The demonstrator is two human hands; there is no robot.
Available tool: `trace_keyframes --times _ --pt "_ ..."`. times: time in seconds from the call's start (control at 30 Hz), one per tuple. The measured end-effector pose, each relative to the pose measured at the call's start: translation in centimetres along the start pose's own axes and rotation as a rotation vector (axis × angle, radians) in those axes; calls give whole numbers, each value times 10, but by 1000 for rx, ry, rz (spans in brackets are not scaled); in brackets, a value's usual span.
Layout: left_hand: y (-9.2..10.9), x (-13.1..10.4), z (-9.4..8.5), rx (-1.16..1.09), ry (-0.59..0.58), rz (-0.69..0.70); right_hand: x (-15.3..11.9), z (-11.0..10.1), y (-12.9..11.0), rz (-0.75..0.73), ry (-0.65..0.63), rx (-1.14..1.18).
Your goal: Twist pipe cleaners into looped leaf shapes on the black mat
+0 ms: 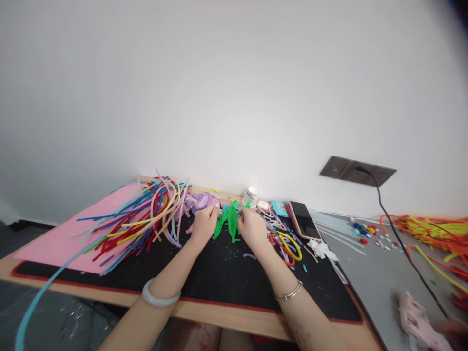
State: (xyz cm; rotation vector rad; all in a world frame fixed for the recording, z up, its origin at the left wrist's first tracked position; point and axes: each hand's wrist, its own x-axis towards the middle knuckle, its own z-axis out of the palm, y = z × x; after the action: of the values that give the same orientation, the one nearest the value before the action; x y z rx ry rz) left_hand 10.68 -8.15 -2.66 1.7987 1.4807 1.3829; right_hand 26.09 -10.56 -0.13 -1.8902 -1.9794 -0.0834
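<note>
Both hands meet near the middle of a black mat (226,282) with a red edge. My left hand (205,222), with a pale bangle on its wrist, is closed at the left side of a green piece made of fuzzy stems (231,222). On its right side, my right hand (253,226) has its fingers closed on the same piece; a silver bracelet circles that wrist. The green loops hang between the hands, over the mat. Purple fuzzy pieces (201,200) lie just behind my left hand.
Colourful stems (146,219) spread over pink paper (47,243) at left. Behind stands a paper cup (251,195). At right are a phone (304,221), crumpled tissue (321,249), and a grey table (369,278) with pom-poms, orange stems (427,231) and another person's blurred hand (453,329).
</note>
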Motion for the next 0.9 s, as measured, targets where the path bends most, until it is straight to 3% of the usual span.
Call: trace_keyframes --times 0.2,0.57,0.7,0.8,0.9 --pt "1 -1 -2 14 2 6 4 4 -10 -134 -70 139" --pt "3 2 -7 82 29 37 -31 9 19 -217 -37 325" --pt "14 18 -39 234 50 25 -37 8 21 -229 -5 374" --pt "14 44 -79 374 33 -71 -36 8 23 -209 27 415" --pt "0 75 -118 496 26 -121 -34 9 26 -188 44 435"
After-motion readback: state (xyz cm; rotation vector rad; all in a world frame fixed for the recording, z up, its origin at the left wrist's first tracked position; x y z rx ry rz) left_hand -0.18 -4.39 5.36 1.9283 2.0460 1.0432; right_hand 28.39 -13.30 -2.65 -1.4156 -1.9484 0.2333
